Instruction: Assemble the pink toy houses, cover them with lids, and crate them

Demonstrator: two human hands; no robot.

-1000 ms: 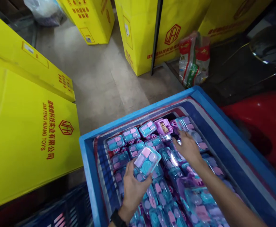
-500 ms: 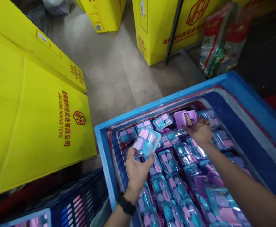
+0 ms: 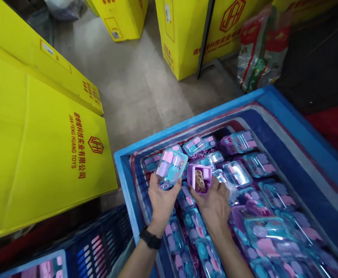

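Fingers of our left hand (image 3: 161, 199) clasp a clear toy case (image 3: 171, 168), long axis tilted up-right; our right hand (image 3: 213, 204) grips a purple tray (image 3: 199, 178), open side upward, both above the blue crate's (image 3: 122, 170) near-left corner.

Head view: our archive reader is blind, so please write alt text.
Left hand holds a clear toy case and right hand a purple case above a blue crate of similar cases, yellow cartons alongside.
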